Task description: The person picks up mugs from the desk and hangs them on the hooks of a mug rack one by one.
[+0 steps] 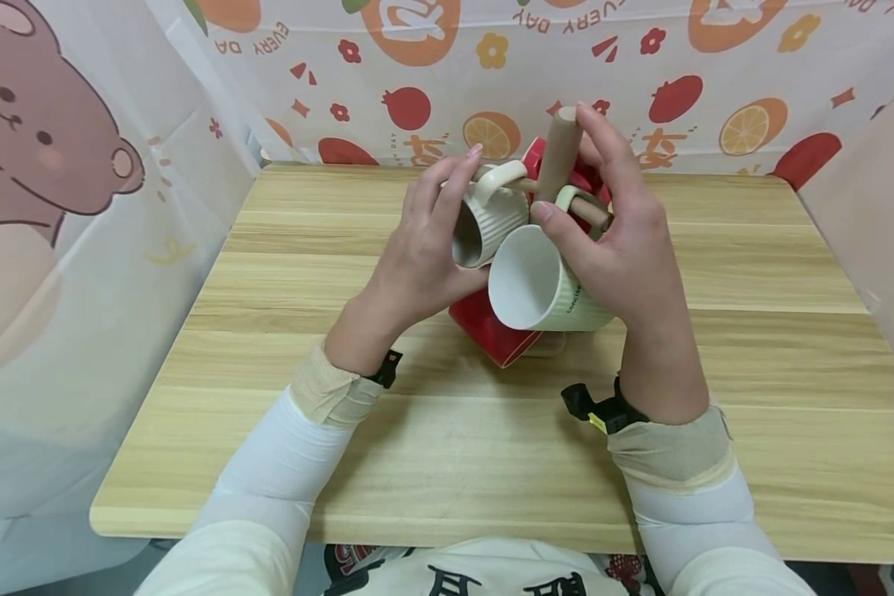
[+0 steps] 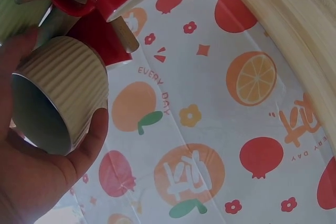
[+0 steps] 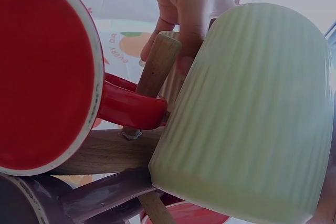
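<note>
A wooden mug tree (image 1: 558,155) stands toward the back of the table with several mugs hanging on its pegs. My left hand (image 1: 423,248) grips a cream ribbed mug (image 2: 71,80), thumb on one side and fingers on the other; the mug's handle is around a peg. On the other side, my right hand (image 1: 633,240) holds the tree, forefinger by the post's top and thumb near the pale green ribbed mug (image 1: 584,305). That mug's handle is on a peg too. Below them hangs a red mug (image 1: 492,327). The right wrist view shows a dark purple mug (image 3: 107,195).
The wooden table (image 1: 447,463) extends around the tree. Behind it hangs a white curtain with fruit prints (image 1: 410,108). Another curtain with a bear (image 1: 30,124) hangs at the left. More red shows behind the post.
</note>
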A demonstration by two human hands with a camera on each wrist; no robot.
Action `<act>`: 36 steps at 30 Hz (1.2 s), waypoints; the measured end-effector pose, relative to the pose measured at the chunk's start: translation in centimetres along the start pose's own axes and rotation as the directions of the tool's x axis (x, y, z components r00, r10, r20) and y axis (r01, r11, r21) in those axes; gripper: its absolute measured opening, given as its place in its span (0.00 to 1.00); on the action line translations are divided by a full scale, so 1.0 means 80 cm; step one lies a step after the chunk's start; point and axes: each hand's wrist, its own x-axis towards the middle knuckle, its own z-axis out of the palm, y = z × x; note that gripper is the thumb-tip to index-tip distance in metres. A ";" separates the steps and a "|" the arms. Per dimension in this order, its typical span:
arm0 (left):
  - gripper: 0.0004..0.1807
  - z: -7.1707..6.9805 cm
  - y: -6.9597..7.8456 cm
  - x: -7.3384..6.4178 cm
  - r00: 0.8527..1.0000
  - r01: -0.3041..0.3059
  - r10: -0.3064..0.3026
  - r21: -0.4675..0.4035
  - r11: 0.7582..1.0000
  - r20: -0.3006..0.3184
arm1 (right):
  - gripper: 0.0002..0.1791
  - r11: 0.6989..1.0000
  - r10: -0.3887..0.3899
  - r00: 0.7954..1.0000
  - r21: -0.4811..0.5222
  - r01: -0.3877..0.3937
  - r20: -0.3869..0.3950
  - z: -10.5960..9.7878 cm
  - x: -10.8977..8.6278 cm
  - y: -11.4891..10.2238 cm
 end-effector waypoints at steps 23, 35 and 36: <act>0.55 -0.008 0.004 0.002 0.999 -0.042 0.041 0.011 0.999 0.026 | 0.42 0.996 0.043 0.998 0.070 -0.046 0.040 -0.007 0.001 -0.003; 0.58 -0.012 0.007 0.003 0.999 -0.041 0.040 0.034 0.999 0.032 | 0.42 0.991 0.011 0.997 0.130 -0.020 0.070 -0.012 0.000 0.001; 0.58 -0.012 0.007 0.003 0.999 -0.040 0.039 0.035 0.999 0.033 | 0.42 0.991 0.020 0.997 0.128 -0.029 0.070 -0.012 -0.001 0.000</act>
